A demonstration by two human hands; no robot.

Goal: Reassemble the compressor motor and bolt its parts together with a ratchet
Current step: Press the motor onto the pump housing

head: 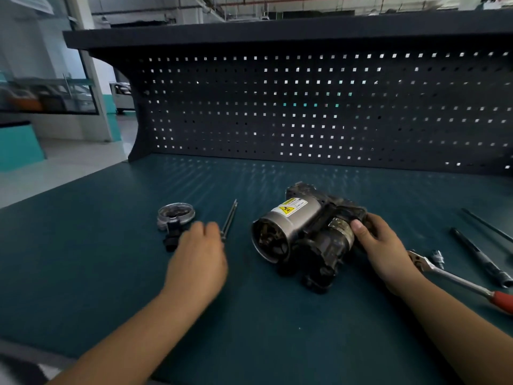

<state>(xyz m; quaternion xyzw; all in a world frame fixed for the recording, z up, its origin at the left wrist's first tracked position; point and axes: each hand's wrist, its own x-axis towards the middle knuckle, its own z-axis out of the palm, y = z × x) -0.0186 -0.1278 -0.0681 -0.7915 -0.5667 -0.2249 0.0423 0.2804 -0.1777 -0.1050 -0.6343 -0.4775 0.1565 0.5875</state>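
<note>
Holds the left hand (198, 257) at 7 o'clock over the green worktop (111, 273), blurred, fingers loosely straight and empty, tips just beside two long bolts (229, 218). Grips the compressor motor (302, 232) at 4 o'clock with the right hand (380, 245), thumb on the grimy small cylinder, fingers curled behind. Motor on its side on the worktop at 5 o'clock, open silver end toward 8 o'clock. Red-handled ratchet (455, 279) beside the right wrist, socket (438, 258) just by its head. Round end cap (175, 215) at 9 o'clock, past the left fingertips. Dark pegboard (305, 107) at 12 o'clock.
</note>
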